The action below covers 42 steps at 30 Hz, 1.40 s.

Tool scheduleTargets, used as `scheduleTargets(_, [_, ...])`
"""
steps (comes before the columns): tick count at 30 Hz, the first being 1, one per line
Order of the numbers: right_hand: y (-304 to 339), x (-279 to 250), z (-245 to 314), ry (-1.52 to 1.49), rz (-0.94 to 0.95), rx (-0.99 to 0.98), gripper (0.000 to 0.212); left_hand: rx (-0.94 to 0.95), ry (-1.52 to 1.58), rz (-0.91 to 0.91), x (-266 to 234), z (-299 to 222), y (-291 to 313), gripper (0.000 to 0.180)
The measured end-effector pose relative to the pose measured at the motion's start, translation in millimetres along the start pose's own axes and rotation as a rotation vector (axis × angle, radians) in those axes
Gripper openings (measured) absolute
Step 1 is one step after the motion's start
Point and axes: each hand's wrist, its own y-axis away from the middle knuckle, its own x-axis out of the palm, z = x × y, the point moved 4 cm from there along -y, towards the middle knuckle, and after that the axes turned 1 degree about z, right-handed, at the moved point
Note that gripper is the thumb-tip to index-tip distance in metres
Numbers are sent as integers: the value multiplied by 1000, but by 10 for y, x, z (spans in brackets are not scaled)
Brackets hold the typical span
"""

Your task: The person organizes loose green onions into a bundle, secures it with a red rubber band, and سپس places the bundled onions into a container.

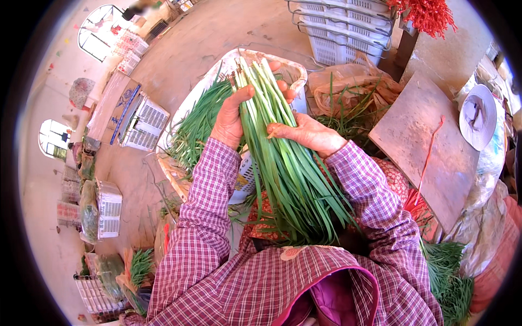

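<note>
A thick bunch of garlic chives (277,157) lies between my two hands, its white stem ends pointing away and its green leaves hanging toward my lap. My left hand (232,115) wraps round the stems from the left, close to the pale ends. From the right, my right hand (310,133) grips the bunch a little lower, its thumb across the front of the stems. Some fingertips show behind the stems at the far side. Beneath and beyond the bunch stands a white plastic basket (298,72) with more loose chives (198,130) in its left part.
To the right a brown board (429,146) lies tilted with a red tie (432,152) on it; a pale hat (477,117) is beyond. White stacked crates (348,32) stand ahead, near red ties (427,16). More crates (144,122) line the left; chives (448,277) lie at lower right.
</note>
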Motion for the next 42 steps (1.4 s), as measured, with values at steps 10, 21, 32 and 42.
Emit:
scheduleTargets(10, [168, -362, 820, 474, -364, -546, 64, -76, -40, -221, -163, -7, 27, 66])
scheduleTargets(21, [-506, -29, 1159, 1381, -97, -726, 42, -117, 135, -94, -46, 162, -35, 36])
scheduleTargets(32, [-232, -275, 840, 924, -150, -777, 98, 147, -168, -326, -331, -1535, -634, 21])
scheduleTargets(42, [86, -1050, 251, 1504, -646, 86, 46, 810, -1205, -692, 334, -1948, -553, 30])
